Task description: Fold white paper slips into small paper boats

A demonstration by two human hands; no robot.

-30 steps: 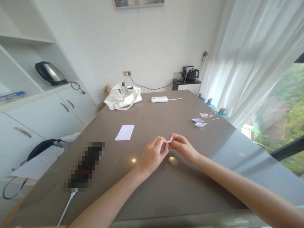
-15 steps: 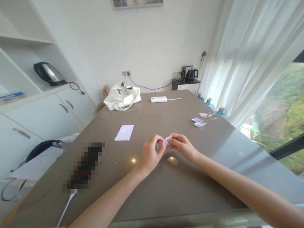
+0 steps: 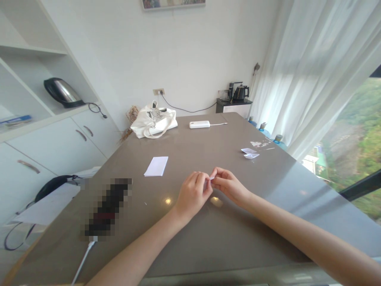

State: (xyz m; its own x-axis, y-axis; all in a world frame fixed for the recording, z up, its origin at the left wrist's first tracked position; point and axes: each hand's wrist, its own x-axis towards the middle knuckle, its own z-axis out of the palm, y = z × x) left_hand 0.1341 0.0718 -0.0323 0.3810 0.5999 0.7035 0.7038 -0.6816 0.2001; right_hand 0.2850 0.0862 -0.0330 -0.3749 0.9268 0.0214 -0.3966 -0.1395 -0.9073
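Note:
A small folded piece of white paper [image 3: 212,178] is pinched between my two hands above the middle of the table, mostly hidden by the fingers. My left hand [image 3: 195,193] is closed on its left side, knuckles turned up. On the other side, my right hand [image 3: 228,184] grips it between thumb and fingertips. To the left of my hands lies a stack of white paper sheets [image 3: 156,166]. Two small folded paper pieces [image 3: 250,153] rest on the table to the right, beyond my right hand.
White paper scraps [image 3: 259,143] lie near the right edge of the brown table [image 3: 226,242]. A white bag [image 3: 154,121] and a white power bank [image 3: 199,124] are at the far end. A blurred-out dark device [image 3: 108,208] with a white cable lies at the left.
My left hand has turned over and closed more, its fingers now curled over the paper. Less of the paper shows than before. My right hand stays nearly in place.

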